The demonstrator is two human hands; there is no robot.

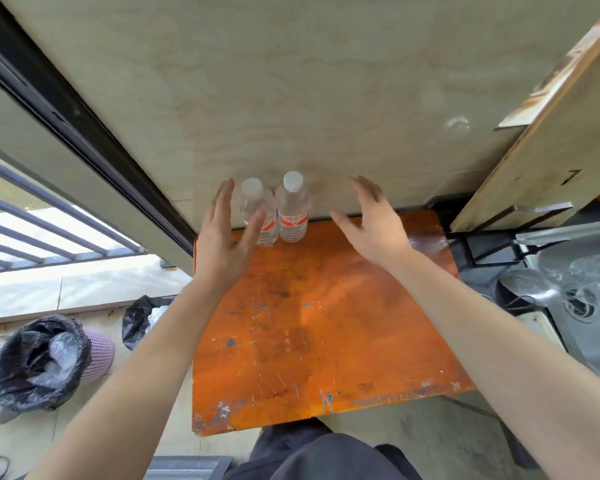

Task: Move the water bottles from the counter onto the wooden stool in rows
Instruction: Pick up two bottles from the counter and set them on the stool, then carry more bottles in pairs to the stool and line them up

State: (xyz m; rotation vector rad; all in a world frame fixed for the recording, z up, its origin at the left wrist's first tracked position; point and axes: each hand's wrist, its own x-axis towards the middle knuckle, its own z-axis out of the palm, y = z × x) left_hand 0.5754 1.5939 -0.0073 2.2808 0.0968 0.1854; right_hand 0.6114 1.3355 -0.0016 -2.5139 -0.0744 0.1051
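Note:
Two clear water bottles with white caps and red-and-white labels stand upright side by side at the far edge of the orange wooden stool [326, 327], against the wall. The left bottle [257, 206] is partly covered by my left hand [226, 244], whose spread fingers hover just in front of and beside it. The right bottle [292, 211] stands free. My right hand [371, 223] is open, a little to the right of that bottle and apart from it. Neither hand holds anything.
A beige wall rises behind the stool. On the right are a steel sink [582, 306] and a counter edge [520, 168]. A bin lined with a black bag [39, 362] and another black bag [142, 317] sit on the floor at the left, by a sliding door frame.

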